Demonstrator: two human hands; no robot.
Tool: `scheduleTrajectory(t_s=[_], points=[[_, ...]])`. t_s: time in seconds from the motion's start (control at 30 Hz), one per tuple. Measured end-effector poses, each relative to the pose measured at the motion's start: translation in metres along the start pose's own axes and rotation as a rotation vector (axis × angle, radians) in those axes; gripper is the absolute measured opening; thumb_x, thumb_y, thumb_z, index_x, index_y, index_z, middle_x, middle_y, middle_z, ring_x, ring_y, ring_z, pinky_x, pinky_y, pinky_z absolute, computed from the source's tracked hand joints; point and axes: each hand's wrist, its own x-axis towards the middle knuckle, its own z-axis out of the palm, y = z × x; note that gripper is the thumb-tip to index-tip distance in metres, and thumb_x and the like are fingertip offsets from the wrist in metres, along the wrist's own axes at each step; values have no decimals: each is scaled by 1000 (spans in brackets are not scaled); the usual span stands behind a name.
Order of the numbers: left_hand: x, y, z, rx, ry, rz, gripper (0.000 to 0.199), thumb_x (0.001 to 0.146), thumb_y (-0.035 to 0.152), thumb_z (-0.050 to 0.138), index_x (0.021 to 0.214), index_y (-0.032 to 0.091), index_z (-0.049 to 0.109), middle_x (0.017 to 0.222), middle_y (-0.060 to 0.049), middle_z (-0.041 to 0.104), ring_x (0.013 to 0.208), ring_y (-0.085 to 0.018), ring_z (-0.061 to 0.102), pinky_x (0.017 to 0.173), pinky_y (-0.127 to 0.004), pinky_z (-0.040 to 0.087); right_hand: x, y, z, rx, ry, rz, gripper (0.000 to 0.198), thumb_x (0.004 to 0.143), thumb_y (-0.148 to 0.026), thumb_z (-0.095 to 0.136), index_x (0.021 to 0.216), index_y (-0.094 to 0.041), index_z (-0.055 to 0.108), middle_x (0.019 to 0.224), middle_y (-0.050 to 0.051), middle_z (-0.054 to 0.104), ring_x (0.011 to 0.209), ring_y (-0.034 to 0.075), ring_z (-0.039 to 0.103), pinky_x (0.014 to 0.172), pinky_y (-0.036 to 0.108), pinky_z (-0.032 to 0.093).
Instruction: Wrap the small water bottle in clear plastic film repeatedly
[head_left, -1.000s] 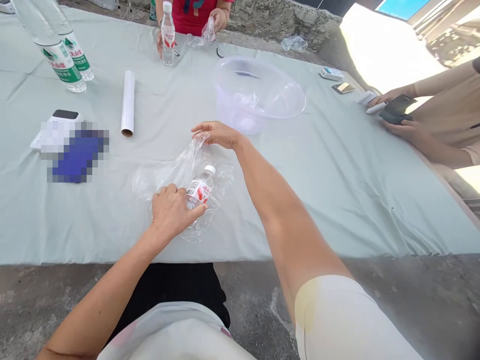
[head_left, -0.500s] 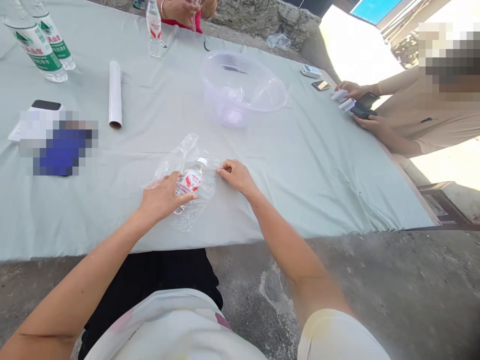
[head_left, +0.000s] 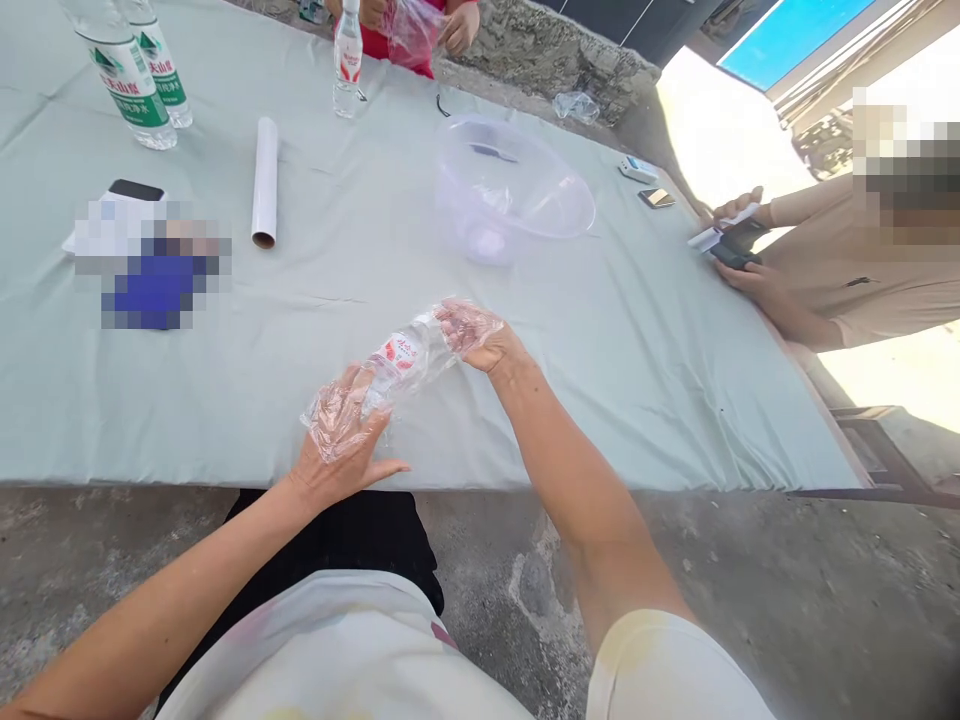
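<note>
Small clear plastic bottle with a red-and-white label (head_left: 399, 355) lies slantwise over the near part of the surface (head_left: 675, 380), between the person's two hands and loosely covered by thin transparent plastic film (head_left: 433, 368). At its lower end the left hand (head_left: 343, 425) has film over its fingers and its thumb spread wide; the right hand (head_left: 471, 335) is beneath film at the cap end, its fingers slightly bent, and whether it grips anything I cannot tell. Pale grey-green cloth covers the surface, creased in long folds toward the right. Beyond the hands sits a translucent lilac plastic basin (head_left: 450, 200) with crumpled clear plastic inside. To the left lie a white roll with a brown core (head_left: 265, 185) and a blurred dark-blue item (head_left: 157, 292), near two large clear bottles with green-and-white labels (head_left: 135, 95). Another small labelled bottle (head_left: 348, 70) stands at the far edge, before a person in red (head_left: 420, 70) handling clear film. At the right, a person in a tan shirt (head_left: 810, 260) holds a dark object. Behind runs a rough stone wall (head_left: 517, 50); grey concrete floor (head_left: 750, 570) spreads below, and sunlight whitens the ground beyond.
</note>
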Motion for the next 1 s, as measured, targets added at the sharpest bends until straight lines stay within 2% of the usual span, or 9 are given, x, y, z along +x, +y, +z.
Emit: scheduleTrajectory(t_s=[0.07,0.17,0.27,0.33,0.47,0.57,0.73,0.83,1.0], points=[[-6,2,3,-5,-47,-51,40,86,46,70,116,20,61,153,-23,45,149,-42,34,109,-56,43,3,3,3,-67,-47,-36,22,68,-21,75,84,-20,61,85,1,71,59,7,57,43,17,38],[0,1,0,-113,-66,-190,11,94,23,54,100,22,63,152,-16,48,148,-32,39,108,-47,46,6,4,8,-277,-41,-86,32,68,-32,75,96,-22,63,100,2,74,54,6,51,43,21,34],[9,-3,-11,-313,-37,-342,15,95,21,45,87,23,58,144,-12,56,137,-26,50,102,-42,50,6,4,10,-529,-76,-189,47,72,-31,68,117,-27,58,114,1,73,53,7,48,52,24,41],[13,-5,-19,-462,-31,-508,15,95,24,43,83,24,53,143,-9,58,131,-24,55,98,-38,51,7,5,10,-690,-126,-314,55,73,-24,61,127,-31,51,120,0,72,61,10,55,65,28,49],[20,-15,-34,-637,-14,-825,16,92,32,44,79,24,47,139,-4,61,118,-21,62,89,-32,53,16,7,7,-946,-276,-516,54,71,-15,52,123,-30,45,125,2,70,86,17,62,92,39,48],[26,-27,-42,-584,-69,-961,16,90,34,42,79,24,47,121,-3,69,93,-19,65,72,-30,51,25,3,9,-1047,-404,-518,49,73,-16,51,118,-29,39,130,4,66,84,16,60,90,39,47],[33,-41,-50,-437,-149,-992,9,88,33,44,87,25,48,94,-1,70,65,-16,56,57,-30,44,37,-4,15,-1081,-564,-409,52,74,-23,63,118,-29,35,125,2,66,75,12,56,79,32,47],[30,-53,-52,-366,-131,-941,18,84,24,45,99,24,55,111,-6,66,74,-17,62,61,-31,49,41,-4,14,-1029,-580,-384,48,76,-28,67,114,-29,38,115,-1,68,77,13,57,80,31,47],[15,-100,-70,1,-157,-924,42,85,27,54,127,25,57,140,-15,50,101,-31,64,73,-44,54,47,-2,9,-911,-638,-334,47,76,-34,73,107,-29,38,113,-1,69,79,12,58,80,29,47]])
